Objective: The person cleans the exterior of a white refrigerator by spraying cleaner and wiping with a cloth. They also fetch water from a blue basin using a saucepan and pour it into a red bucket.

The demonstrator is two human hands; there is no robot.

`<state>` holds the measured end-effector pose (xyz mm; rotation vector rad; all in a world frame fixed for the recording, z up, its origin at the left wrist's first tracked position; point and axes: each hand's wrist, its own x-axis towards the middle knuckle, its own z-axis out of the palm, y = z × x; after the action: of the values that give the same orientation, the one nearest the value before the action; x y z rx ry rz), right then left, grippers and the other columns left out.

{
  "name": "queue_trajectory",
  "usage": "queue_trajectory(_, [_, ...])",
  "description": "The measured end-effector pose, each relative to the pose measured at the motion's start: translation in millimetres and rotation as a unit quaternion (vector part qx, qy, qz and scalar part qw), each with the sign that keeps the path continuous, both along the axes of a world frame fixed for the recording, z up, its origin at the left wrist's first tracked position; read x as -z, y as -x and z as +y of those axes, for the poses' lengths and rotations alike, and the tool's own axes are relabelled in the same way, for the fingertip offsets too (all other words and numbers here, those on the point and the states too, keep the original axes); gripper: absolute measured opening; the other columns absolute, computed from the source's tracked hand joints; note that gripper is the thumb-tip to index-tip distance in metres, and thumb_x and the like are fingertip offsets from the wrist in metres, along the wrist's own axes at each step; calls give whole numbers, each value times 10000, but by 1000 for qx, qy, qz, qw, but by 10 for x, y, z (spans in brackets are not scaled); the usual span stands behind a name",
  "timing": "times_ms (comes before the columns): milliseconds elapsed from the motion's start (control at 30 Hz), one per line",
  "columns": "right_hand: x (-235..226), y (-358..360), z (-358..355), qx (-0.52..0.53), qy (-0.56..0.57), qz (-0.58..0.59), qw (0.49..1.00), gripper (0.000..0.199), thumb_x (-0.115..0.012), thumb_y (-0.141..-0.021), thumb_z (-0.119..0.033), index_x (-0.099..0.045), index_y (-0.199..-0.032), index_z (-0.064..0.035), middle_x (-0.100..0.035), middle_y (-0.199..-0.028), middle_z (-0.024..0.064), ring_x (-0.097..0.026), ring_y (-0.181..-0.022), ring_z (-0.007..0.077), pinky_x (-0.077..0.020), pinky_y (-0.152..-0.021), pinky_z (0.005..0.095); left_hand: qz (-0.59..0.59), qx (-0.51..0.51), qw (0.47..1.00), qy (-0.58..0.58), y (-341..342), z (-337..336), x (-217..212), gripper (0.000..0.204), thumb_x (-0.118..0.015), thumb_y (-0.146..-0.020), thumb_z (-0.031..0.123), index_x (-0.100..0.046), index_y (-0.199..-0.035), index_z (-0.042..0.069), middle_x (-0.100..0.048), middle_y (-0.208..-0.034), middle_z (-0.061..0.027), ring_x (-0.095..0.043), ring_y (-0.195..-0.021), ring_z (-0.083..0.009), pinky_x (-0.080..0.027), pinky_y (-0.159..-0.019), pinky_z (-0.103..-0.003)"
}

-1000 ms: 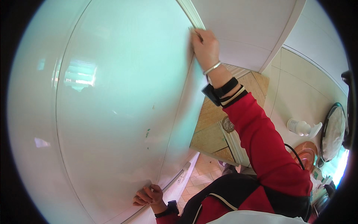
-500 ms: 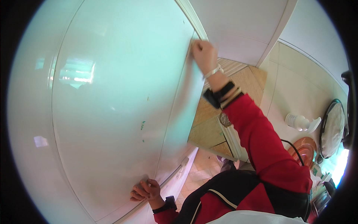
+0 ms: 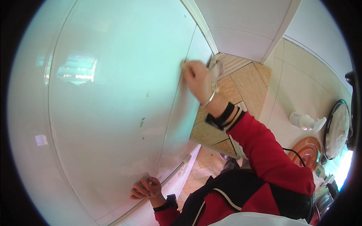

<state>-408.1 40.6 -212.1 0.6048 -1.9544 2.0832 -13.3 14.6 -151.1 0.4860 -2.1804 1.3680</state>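
My right hand (image 3: 198,79) is closed, its fingertips pressed against the glossy white tiled wall (image 3: 113,120) beside a vertical tile joint. A small pale thing seems to stick out at its fingertips; it is too blurred to name. A white band circles that wrist, with a black strap below it. Low on the same wall, my left hand (image 3: 147,187) rests near the edge, fingers loosely bent and apart, holding nothing I can see. Between the two hands, small green marks (image 3: 142,122) and a brownish speck (image 3: 148,94) show on the tiles.
A white spray bottle (image 3: 303,121) lies on the pale surface at right. Near it are a reddish-brown round lid or basin (image 3: 307,150) and a dark-rimmed round object (image 3: 336,130). A white panel (image 3: 241,30) stands at the top, above brown floor tiles (image 3: 245,84).
My right hand has slid down and slightly left along the wall, still closed. The left hand has stayed in nearly the same place.
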Motion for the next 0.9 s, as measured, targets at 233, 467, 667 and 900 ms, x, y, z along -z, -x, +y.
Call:
queue_trajectory(233, [603, 1010, -361, 163, 9, 24, 986, 181, -551, -779, -172, -621, -870, -33, -593, -858, 184, -571, -766, 347, -466, -679, 395, -19, -6, 1000, 0, -31, 1, -3, 345, -489, -839, 245, -477, -1100, 20, -385, -1247, -243, -231, -1247, -424, -92, -1022, -534])
queue_trajectory(467, [642, 940, -219, 105, -105, -118, 982, 209, -588, -780, -187, -632, -863, -1, -611, -845, 168, -581, -753, 293, -461, -676, 332, -14, -12, 1000, -12, -36, 10, 12, 333, -495, -835, 240, -476, -1095, 33, -381, -1250, -234, -239, -1242, -417, -90, -1016, -539])
queue_trajectory(667, [928, 1032, -356, 135, 14, -93, 986, 198, -581, -781, -148, -620, -899, 5, -613, -853, 156, -582, -774, 264, -456, -706, 311, -6, -6, 1000, -24, -70, -18, 28, 337, -493, -836, 240, -463, -1104, 38, -374, -1263, -221, -235, -1243, -413, -88, -1018, -535])
queue_trajectory(900, [904, 798, -249, 99, -33, -249, 963, 270, -574, -800, -216, -626, -976, -18, -631, -890, 160, -608, -782, 266, -465, -721, 312, 0, -28, 999, -41, -54, 12, 31, 279, -493, -822, 244, -487, -1026, 53, -402, -1204, -193, -384, -1005, -409, -179, -933, -585])
